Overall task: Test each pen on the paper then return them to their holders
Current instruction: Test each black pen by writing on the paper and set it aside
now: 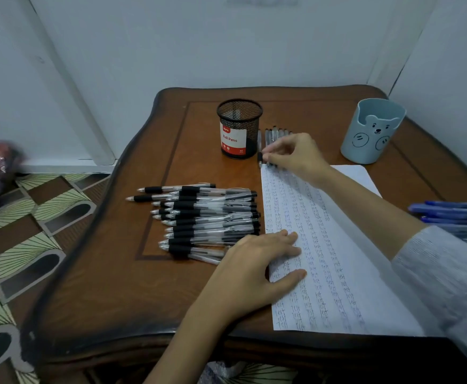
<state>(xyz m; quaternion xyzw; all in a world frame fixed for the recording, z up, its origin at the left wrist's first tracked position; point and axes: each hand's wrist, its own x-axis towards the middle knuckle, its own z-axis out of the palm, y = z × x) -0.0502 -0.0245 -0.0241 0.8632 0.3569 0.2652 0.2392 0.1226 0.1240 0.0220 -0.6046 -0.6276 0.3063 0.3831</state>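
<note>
Two hands work over the worktop (116, 300). Nearest me, the left hand (257, 270) lies flat on the left edge of the paper (337, 273), fingers straight, gripping nothing. I see scribbled rows covering the sheet. Just left of it lies a pile of black pens (207, 217); blue pens (454, 213) lie at the right edge. Farther back, the right hand (296, 155) has its fingers curled, pinching a pen (260, 157) at the paper's top left corner, beside the mesh holder (239, 128). The bear holder (372, 131) stands far right.
</note>
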